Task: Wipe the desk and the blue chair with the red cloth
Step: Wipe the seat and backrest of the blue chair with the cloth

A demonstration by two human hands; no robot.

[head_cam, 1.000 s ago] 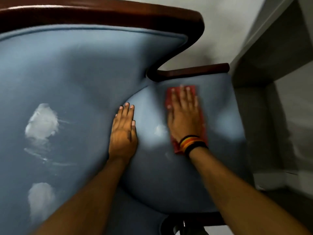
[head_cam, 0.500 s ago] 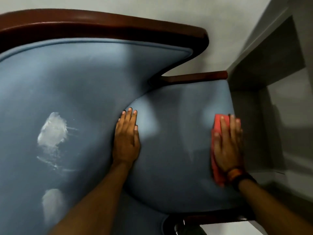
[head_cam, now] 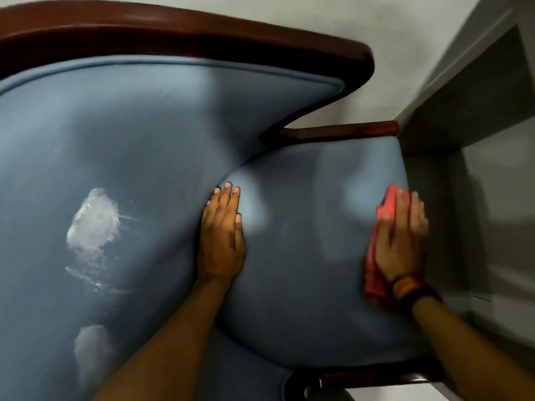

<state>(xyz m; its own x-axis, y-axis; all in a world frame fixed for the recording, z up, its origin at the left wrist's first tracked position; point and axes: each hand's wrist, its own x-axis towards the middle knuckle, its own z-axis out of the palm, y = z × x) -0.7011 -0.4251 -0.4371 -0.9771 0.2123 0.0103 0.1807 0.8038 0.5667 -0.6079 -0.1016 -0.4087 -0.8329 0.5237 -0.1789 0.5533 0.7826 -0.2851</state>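
Head view, looking down onto a chair seat. Nearest the camera, two bare forearms reach forward. The left hand lies flat, palm down and fingers together, on the padded blue upholstered chair, at the crease where seat meets backrest; it grips nothing and appears to brace the chair. The right hand, wearing dark and orange wristbands, is spread open and presses the thin red cloth flat against the seat's right edge; the cloth is pinned under palm and fingers, not pinched, with its ends showing beyond the fingertips and beside the wrist.

Handling: the cloth looks light, limp and easily bunched, so an open palm over its middle should keep it spread; a grasp at one corner would probably let it fold and trail. The seat appears softly cushioned and smooth, likely yielding under pressure. The chair seems heavy enough to stay put under wiping force, though this cannot be confirmed.

Further out, pale worn patches mark the blue backrest at left; whether they are dirt or abraded covering cannot be told. A curved dark wooden frame borders the backrest, and a wooden armrest runs past the seat. Beyond lie a pale floor and a grey structure at right, possibly the desk.
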